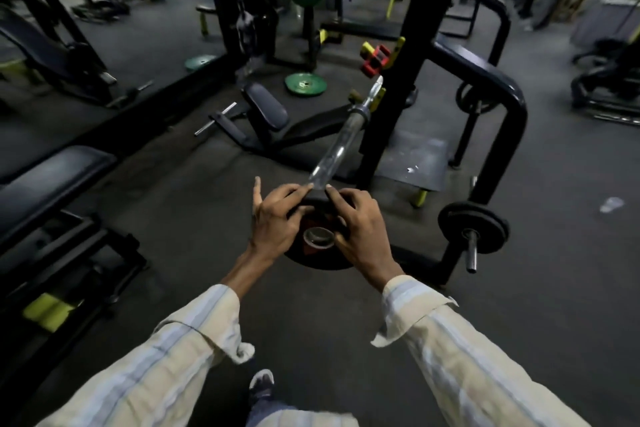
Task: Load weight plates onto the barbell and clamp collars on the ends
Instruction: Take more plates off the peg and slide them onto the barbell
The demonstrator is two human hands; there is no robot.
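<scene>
A black weight plate with a metal-lined centre hole is held upright in front of me. My left hand grips its left side and my right hand grips its right side. The steel barbell sleeve points toward me from the black rack, and its end sits just above the plate's top edge, between my fingertips. The plate's hole is below the sleeve end, not on it. Red and yellow collars hang on the rack upright behind the sleeve.
A black rack upright stands right of the sleeve. A storage peg with black plates juts out at right. Green plates lie on the floor. A bench is at left, another seat ahead.
</scene>
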